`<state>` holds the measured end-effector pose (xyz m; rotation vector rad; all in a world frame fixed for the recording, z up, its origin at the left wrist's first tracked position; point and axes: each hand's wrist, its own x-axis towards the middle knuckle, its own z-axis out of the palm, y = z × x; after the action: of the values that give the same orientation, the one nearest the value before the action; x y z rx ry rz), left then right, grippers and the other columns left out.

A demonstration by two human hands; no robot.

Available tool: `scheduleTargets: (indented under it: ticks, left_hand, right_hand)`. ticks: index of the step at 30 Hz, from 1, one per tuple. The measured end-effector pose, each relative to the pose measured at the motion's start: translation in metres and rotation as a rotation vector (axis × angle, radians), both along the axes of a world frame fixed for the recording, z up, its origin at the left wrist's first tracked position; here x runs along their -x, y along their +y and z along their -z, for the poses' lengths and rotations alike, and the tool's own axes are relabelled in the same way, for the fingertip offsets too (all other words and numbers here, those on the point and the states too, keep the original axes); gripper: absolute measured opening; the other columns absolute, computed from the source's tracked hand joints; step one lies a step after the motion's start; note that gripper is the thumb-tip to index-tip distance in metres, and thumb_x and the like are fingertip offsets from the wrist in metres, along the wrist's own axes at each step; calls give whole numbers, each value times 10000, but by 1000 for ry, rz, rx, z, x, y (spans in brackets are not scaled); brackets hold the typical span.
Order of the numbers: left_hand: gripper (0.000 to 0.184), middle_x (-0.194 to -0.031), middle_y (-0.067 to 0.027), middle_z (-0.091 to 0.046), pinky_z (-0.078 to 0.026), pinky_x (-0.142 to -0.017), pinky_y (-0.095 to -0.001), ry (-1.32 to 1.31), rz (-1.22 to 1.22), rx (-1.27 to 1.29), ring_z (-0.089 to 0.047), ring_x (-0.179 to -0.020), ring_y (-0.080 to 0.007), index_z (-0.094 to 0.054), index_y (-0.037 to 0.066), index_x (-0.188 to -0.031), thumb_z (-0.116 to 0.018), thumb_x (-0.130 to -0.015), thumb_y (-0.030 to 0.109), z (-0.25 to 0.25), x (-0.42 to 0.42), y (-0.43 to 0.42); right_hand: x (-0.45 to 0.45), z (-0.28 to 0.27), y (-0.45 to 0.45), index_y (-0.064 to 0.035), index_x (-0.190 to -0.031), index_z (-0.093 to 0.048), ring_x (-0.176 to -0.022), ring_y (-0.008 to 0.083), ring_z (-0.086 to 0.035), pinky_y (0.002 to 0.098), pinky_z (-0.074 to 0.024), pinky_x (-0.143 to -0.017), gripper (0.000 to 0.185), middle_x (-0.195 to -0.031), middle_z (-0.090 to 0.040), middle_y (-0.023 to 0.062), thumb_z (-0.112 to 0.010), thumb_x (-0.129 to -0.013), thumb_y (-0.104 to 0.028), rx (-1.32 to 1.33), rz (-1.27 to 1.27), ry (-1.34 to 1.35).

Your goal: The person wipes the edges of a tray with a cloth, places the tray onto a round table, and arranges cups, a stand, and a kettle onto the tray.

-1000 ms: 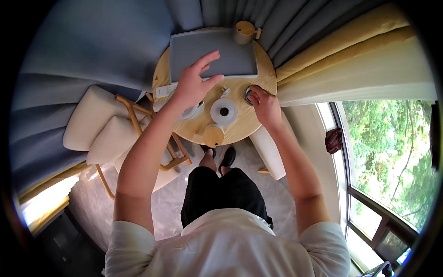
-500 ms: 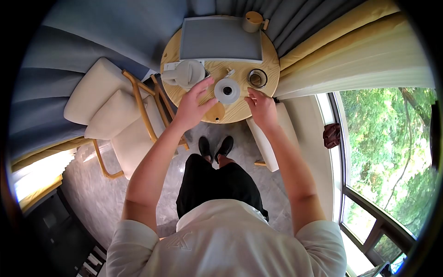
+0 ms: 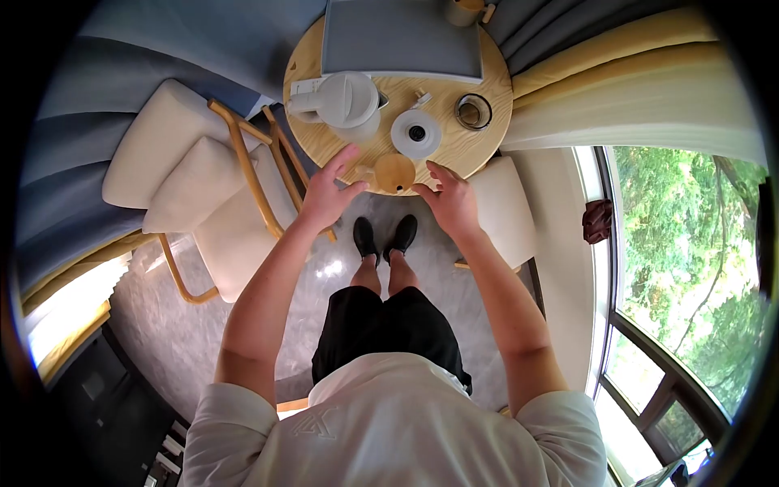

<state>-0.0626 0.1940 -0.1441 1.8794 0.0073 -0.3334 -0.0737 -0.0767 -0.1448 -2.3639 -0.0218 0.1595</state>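
Note:
A mug with a round wooden lid [image 3: 395, 173] stands at the near edge of the round table, its pale handle pointing left. To its left is my left hand [image 3: 329, 195], thumb and fingers apart. My right hand [image 3: 450, 201] is just right of the lid, fingers curved and spread from the thumb. Both hands look empty; whether either fingertip touches the mug I cannot tell. Just beyond the mug sits a white round base with a black centre [image 3: 416, 134], a small plug [image 3: 421, 98] behind it. A white electric kettle [image 3: 349, 105] stands to the left of the base.
A grey tray [image 3: 402, 40] covers the far part of the wooden table [image 3: 492, 146]. A second wooden-lidded mug [image 3: 463, 11] is at the back right, and a dark-rimmed glass [image 3: 473, 112] on the right. Cushioned chairs flank the table: an armchair [image 3: 195, 178] and a pale seat [image 3: 507, 203].
Both hands have shifted from either side of the white base to either side of the wooden-lidded mug, nearer my body. The view has tilted, moving the table up in the picture.

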Motion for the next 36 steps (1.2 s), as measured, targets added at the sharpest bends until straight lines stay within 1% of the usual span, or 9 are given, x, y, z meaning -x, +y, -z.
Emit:
scheduleTargets:
  ticks: [3,6,12,19,22,24,27,30,36]
  left_hand:
    - [752,-1509,-151,-586,-429,-1189,-411,20,10,-63,-532,-1425,-295,-469,97,-1555,-802,-881,91,21,2,8]
    - [761,-1512,-161,-581,-437,-1169,-405,19,47,-146,-537,-1415,-327,-478,112,-1553,-814,-871,104,40,3,14]
    - [659,-1484,-158,-602,-451,-1140,-381,-17,122,-189,-564,-1377,-341,-560,98,-1486,-802,-873,96,52,-4,10]
    - [544,-1445,-132,-639,-470,-1110,-378,-15,127,-183,-603,-1326,-323,-630,132,-1428,-775,-905,111,57,-5,4]
    - [503,-1385,-147,-675,-493,-1071,-379,-19,110,-198,-639,-1273,-326,-636,148,-1425,-753,-936,140,61,-6,3]
    - [464,-1323,-160,-702,-511,-1031,-376,87,92,-180,-673,-1206,-323,-648,146,-1411,-734,-955,147,62,-7,3]
    - [409,-1188,-167,-743,-535,-955,-358,134,59,-140,-715,-1065,-298,-671,136,-1381,-710,-973,140,64,-6,2]
    - [364,-1067,-152,-760,-545,-889,-332,142,34,-144,-721,-942,-260,-698,121,-1339,-697,-975,119,65,-7,0]
    - [313,-961,-130,-757,-549,-837,-316,107,46,-170,-712,-853,-229,-730,93,-1266,-694,-956,84,56,-7,-2]
  right_hand:
    - [8,17,4,-16,-1353,-639,-1129,389,-695,455,-578,-935,682,-1291,-700,204,-884,-800,-331,-73,3,-5]
    - [13,26,6,-14,-1411,-588,-1209,390,-656,454,-561,-987,820,-1374,-658,195,-919,-738,-345,-72,-5,-8]
    - [16,44,11,-35,-1475,-533,-1296,377,-607,451,-536,-1046,922,-1459,-597,188,-935,-697,-320,-43,-1,99]
    - [13,62,16,-52,-1468,-545,-1284,372,-616,448,-539,-1046,885,-1450,-605,181,-930,-712,-301,-56,-25,114]
    - [12,71,17,-44,-1454,-554,-1274,372,-623,447,-542,-1039,860,-1434,-618,181,-928,-719,-290,-77,-14,94]
    - [9,74,18,-38,-1441,-565,-1268,372,-627,445,-544,-1035,839,-1422,-627,182,-927,-722,-274,-97,4,107]
    - [9,76,18,-87,-1450,-581,-1150,316,-694,406,-586,-937,784,-1405,-656,132,-917,-758,-233,-79,-1,71]
    - [7,79,18,-23,-1412,-587,-1243,367,-647,438,-552,-1023,785,-1383,-656,191,-920,-731,-230,-141,-1,72]
    - [13,79,18,-33,-1414,-593,-1223,352,-663,429,-558,-1008,774,-1374,-666,188,-913,-735,-217,-151,8,115]
